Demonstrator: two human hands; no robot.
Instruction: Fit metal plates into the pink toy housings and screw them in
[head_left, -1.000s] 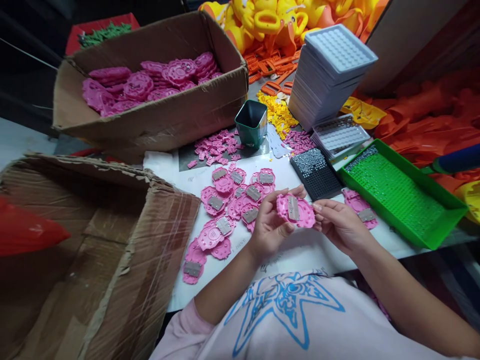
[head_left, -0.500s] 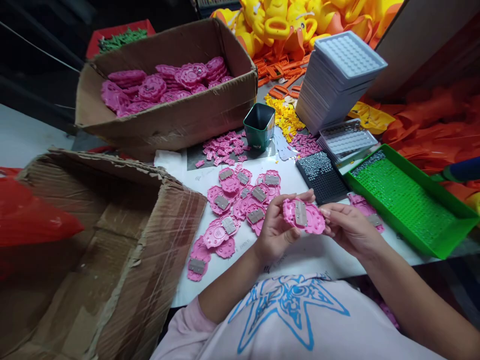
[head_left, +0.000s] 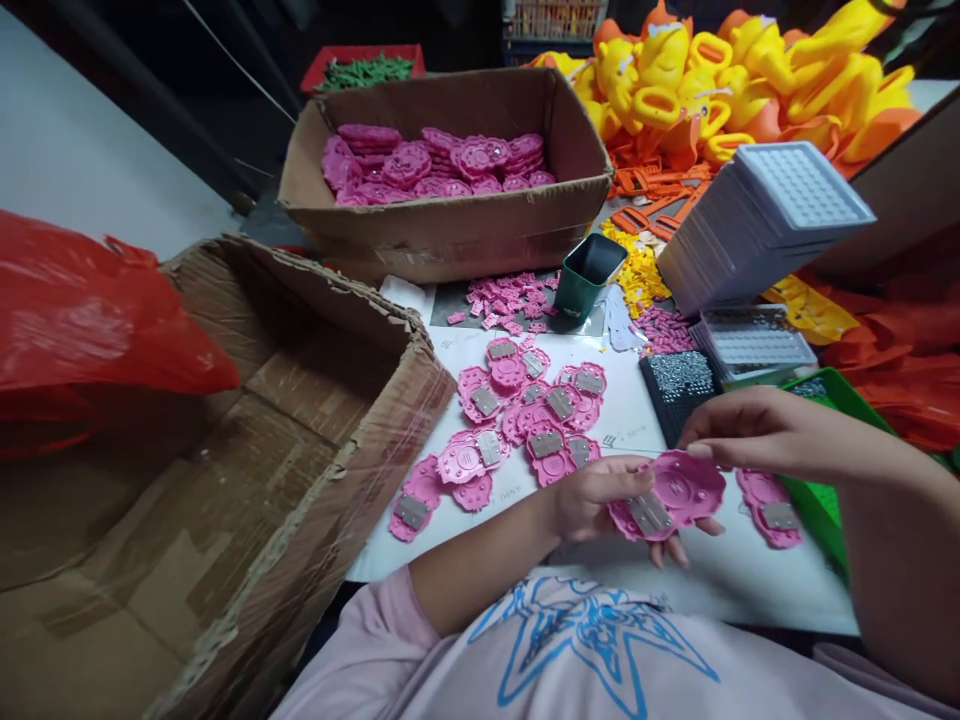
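My left hand (head_left: 592, 497) grips a pink plastic plate with a scalloped edge (head_left: 688, 487), tilted above the white table sheet. A grey metal plate (head_left: 649, 515) with small screws sits at its left end. Over the top edge of this pink plate is my right hand (head_left: 780, 432), fingers curled and pinched; whatever is between the fingertips is hidden. Just beyond that hand lies a black tray (head_left: 681, 378) of small metal screws. Several similar pink plates (head_left: 551, 455) with metal plates lie left of my hands, and another pink plate (head_left: 771, 508) lies to the right.
An open cardboard box (head_left: 450, 235) of pink parts stands behind, and a larger box (head_left: 352, 480) at the left. A dark green cup (head_left: 585, 285), a stack of white trays (head_left: 750, 225) and a green tray (head_left: 821, 510) stand around the work area. Yellow toys (head_left: 675, 90) are piled behind.
My right hand has left the pink plate's right edge and risen above its top, towards the black tray. The left hand has tilted the plate, and the view has shifted.
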